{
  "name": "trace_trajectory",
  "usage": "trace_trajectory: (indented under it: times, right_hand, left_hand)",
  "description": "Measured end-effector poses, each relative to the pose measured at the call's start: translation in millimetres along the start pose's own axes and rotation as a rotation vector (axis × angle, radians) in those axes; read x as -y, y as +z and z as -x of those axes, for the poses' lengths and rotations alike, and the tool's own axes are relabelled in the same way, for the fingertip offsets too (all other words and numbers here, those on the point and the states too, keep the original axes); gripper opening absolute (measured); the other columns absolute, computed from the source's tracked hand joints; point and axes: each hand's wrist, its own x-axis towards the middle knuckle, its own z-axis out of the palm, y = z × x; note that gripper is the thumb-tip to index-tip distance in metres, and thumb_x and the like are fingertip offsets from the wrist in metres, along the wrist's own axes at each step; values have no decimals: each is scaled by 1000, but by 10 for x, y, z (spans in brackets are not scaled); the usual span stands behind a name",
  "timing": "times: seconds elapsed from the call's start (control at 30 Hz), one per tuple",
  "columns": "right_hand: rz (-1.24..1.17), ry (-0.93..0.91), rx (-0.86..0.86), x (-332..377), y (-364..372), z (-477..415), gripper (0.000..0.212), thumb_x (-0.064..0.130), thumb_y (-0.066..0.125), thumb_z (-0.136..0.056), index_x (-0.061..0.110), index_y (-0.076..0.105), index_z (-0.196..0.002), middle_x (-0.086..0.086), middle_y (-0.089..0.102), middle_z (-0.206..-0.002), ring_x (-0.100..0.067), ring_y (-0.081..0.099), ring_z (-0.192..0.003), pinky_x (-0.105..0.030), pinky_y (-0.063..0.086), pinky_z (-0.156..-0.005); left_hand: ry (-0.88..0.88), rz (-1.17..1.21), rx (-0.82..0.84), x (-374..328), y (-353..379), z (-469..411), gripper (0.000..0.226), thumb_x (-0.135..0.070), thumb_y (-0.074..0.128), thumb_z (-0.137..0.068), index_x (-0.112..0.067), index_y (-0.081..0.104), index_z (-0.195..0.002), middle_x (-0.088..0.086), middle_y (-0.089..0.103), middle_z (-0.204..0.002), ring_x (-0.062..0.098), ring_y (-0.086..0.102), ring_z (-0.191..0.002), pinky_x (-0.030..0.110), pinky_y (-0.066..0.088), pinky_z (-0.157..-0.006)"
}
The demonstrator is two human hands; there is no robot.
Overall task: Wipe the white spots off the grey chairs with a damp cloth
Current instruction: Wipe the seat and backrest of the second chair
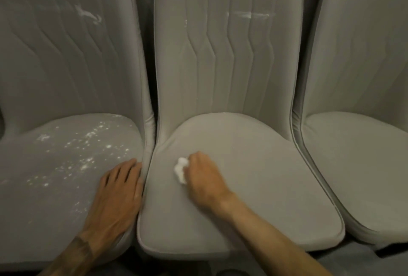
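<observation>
1. Nearest, at the bottom left: a tattooed forearm leading up to the left hand (119, 189), laid flat and relaxed with fingers straight, grasping nothing, resting on the inner edge of the left chair's seat with fingertips right at the gap toward the middle chair.
2. Left chair (55, 90): grey, its seat scattered with white spots (92, 145), thickest across the middle and toward the back right, some just beside the fingertips; white smear (88, 14) high on the backrest.
3. Middle chair (254, 176): grey, just beside the left one, seat an even grey; faint white streak (249, 15) across the upper backrest.
4. Cloth (181, 169): small, white, crumpled, pressed onto the front-left part of the middle seat, its right side hidden under fingers.
5. Right hand (205, 176): fingers curled over the cloth, gripping it against the cushion; forearm slanting down to the bottom right and covering part of the seat's front edge.
6. Right chair (357, 165): grey, just beside the middle one, cut off by the frame edge.
7. Dark floor (353, 262) below the seat fronts.
</observation>
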Motion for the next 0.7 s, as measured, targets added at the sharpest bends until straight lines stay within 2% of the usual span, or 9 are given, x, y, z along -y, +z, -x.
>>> trace_trajectory:
  times: [0.07,0.2,0.27,0.37,0.43,0.5,0.57,0.7]
  right_hand:
    - [71,180,-12,-494,-102,-115,40,31,17,-108,10,51,-117,-13,52,-120,-32,47,-111,-45,31,-92]
    - [105,460,-104,-1279,-254,-335,32,14,24,-104,3,51,-115,-18,54,-118,-35,49,-107,-44,35,-86]
    - [133,566,-117,-1519,-297,-508,32,14,24,-104,2,51,-118,-17,53,-121,-33,49,-110,-41,36,-88]
    - [169,672,-149,-1692,-307,-718,31,14,28,-102,2,50,-122,-16,52,-123,-32,49,-112,-39,41,-90]
    - [135,744,-193,-1734,-276,-841,29,15,31,-103,1,49,-121,-17,51,-123,-34,50,-113,-41,44,-89]
    - [135,763,-207,-1748,-219,-984,29,16,32,-102,1,48,-121,-17,51,-124,-34,50,-114,-42,45,-90]
    - [131,711,-190,-1717,-158,-1179,31,15,30,-102,1,48,-123,-17,50,-126,-34,49,-116,-42,43,-92]
    - [145,357,-110,-1620,-11,-1455,32,19,29,-104,3,49,-123,-16,51,-127,-34,48,-113,-42,35,-96]
  left_hand:
    - [8,-25,-29,10,29,-12,58,-36,25,-104,-8,62,-137,13,60,-144,32,59,-129,52,46,-107]
    - [-15,-44,-18,15,38,-48,55,-36,28,-102,-9,64,-133,11,63,-139,30,61,-124,48,45,-102]
    - [-28,-79,-41,-18,32,-72,57,-38,28,-102,-6,69,-125,14,68,-131,34,66,-116,51,51,-95]
    - [-7,-115,-68,-67,-4,-164,74,-48,12,-108,-7,73,-109,14,72,-113,37,70,-99,52,54,-84]
    - [20,-113,-77,-85,-43,-341,60,-48,18,-106,-14,67,-100,8,65,-101,33,65,-89,48,50,-80]
    - [65,-87,-99,-111,-49,-595,38,-42,31,-101,-19,61,-102,4,60,-101,31,62,-91,46,47,-82]
    - [125,-69,-120,-154,-5,-890,35,-37,34,-98,-19,62,-108,4,60,-108,29,61,-97,45,47,-86]
    - [124,-106,-153,-283,168,-1320,35,-40,36,-100,-18,64,-104,6,56,-104,30,57,-94,44,47,-83]
